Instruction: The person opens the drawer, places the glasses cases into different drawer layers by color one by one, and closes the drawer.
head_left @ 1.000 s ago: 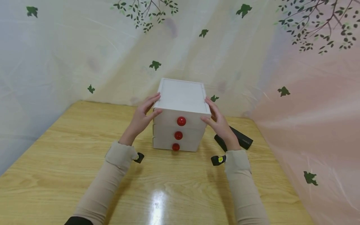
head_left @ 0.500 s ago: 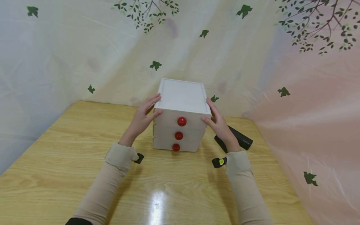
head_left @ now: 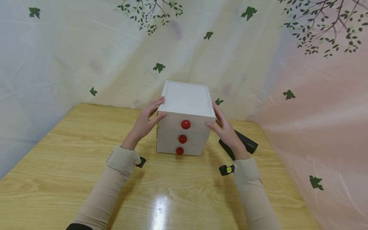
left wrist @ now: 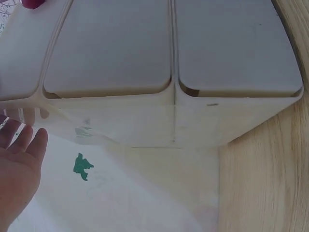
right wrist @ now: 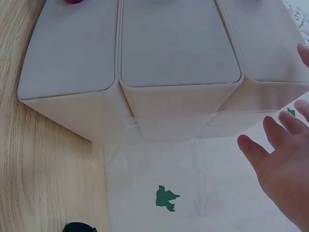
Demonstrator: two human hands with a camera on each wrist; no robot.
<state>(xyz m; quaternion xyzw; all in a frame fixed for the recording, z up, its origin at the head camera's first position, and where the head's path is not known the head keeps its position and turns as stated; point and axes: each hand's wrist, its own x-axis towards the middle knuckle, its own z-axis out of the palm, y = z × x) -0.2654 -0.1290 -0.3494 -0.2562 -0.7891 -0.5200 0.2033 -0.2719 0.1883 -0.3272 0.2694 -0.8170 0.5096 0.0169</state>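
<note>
A white three-drawer storage box (head_left: 187,99) stands on the table with its drawer fronts facing me. Each front bears a round red knob (head_left: 185,124), and all the drawers are pushed in. My left hand (head_left: 143,124) is at the upper left edge, fingers extended along the side and thumb at the front corner. On the opposite side, my right hand (head_left: 225,131) has its fingers spread beside the top edge, its thumb near the front right corner. In the right wrist view, the right fingers (right wrist: 253,151) are relaxed and hold nothing. The left fingers (left wrist: 36,145) lie close to the side wall.
A long black object (head_left: 245,142) with small lettering lies on the wooden table (head_left: 72,166) behind my right wrist, partly hidden. A pale curtain (head_left: 115,48) with green leaf prints hangs behind the table and along its sides.
My right hand and forearm have shifted slightly right and toward me, the thumb easing along the box's corner. The left hand and the storage box stay nearly still.
</note>
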